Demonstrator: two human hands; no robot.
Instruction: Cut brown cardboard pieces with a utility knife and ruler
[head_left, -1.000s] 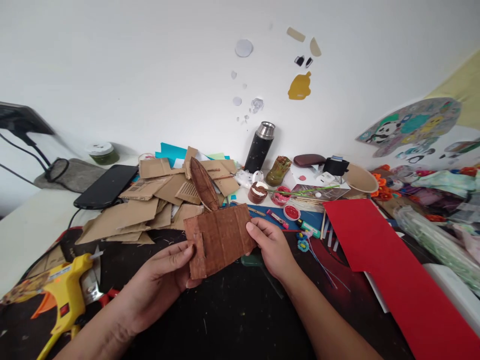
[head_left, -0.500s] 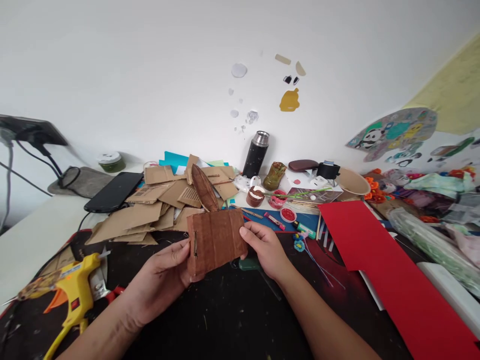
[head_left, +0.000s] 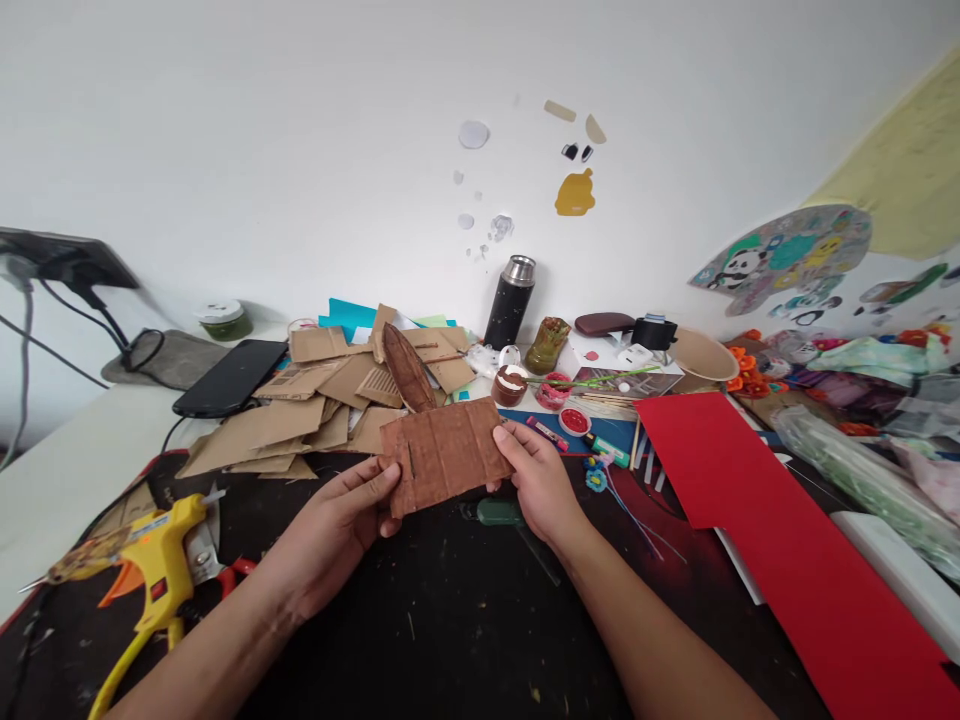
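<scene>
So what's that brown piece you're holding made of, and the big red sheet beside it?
The brown piece, held by the left hand and right hand, looks like corrugated cardboard painted matte brown: parallel ridges show. The red sheet seems smooth, flat card or paper.

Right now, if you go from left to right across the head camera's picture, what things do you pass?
Yellow glue gun → black phone → left hand → brown cardboard piece → right hand → red paper sheet.

Two hands (head_left: 345,520), one brown cardboard piece (head_left: 444,455)
</scene>
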